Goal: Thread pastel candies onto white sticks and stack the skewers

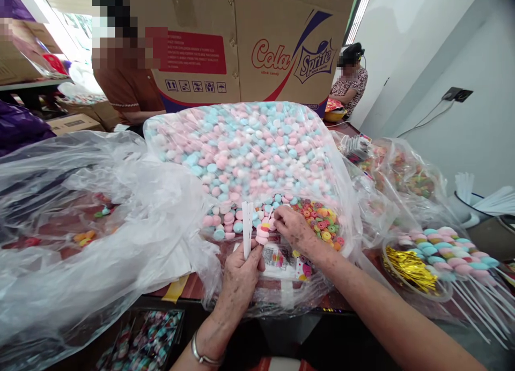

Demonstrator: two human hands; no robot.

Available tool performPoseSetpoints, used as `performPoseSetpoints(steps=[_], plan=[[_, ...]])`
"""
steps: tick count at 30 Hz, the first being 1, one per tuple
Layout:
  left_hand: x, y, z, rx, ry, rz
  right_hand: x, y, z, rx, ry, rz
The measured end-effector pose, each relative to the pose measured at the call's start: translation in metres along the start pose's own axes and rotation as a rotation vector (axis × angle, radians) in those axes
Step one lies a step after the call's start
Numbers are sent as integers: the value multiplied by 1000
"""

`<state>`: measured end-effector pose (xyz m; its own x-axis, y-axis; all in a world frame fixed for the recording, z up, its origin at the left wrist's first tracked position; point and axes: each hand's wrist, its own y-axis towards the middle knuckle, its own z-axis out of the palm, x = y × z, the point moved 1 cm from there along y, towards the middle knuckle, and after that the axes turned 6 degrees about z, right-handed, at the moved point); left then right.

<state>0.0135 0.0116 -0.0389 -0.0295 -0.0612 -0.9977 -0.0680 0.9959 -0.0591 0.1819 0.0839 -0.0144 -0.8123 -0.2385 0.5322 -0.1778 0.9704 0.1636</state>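
Wrapped in my left hand (pixel 242 268) are several flat white sticks (pixel 247 226), pointing up. The same hand also holds a thin stick threaded with pink marshmallows (pixel 263 235), a yellow and red piece among them. My right hand (pixel 295 229) is closed at the fingertips beside the top of that stick; what it pinches, if anything, is hidden. Just behind both hands, pink, blue and white marshmallows (pixel 257 146) fill a big clear plastic bag. Colourful gummy rings (pixel 322 221) lie in a pile to the right of my right hand. Under my hands is a printed packet (pixel 277 257).
A large cardboard box (pixel 201 17) stands behind the bag. At right are a tub of gold twist ties (pixel 408 269), finished marshmallow sticks (pixel 450 253) and a pot of white sticks (pixel 462 210). Crumpled plastic (pixel 153 199) covers the left. Two people sit beyond.
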Motion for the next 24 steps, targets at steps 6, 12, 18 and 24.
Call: performPoseSetpoints(steps=[6,12,18,24], plan=[[1,1,1,-1,-23,10,15,-13,9,47,-425,-203],[0,-1,2,-14,7,17,13,-5,9,6,-318,-77],[0,-1,1,10,21,31,-6,2,-19,-75,157,147],[0,-1,1,-18,21,12,4,-8,-4,-53,-134,-37]])
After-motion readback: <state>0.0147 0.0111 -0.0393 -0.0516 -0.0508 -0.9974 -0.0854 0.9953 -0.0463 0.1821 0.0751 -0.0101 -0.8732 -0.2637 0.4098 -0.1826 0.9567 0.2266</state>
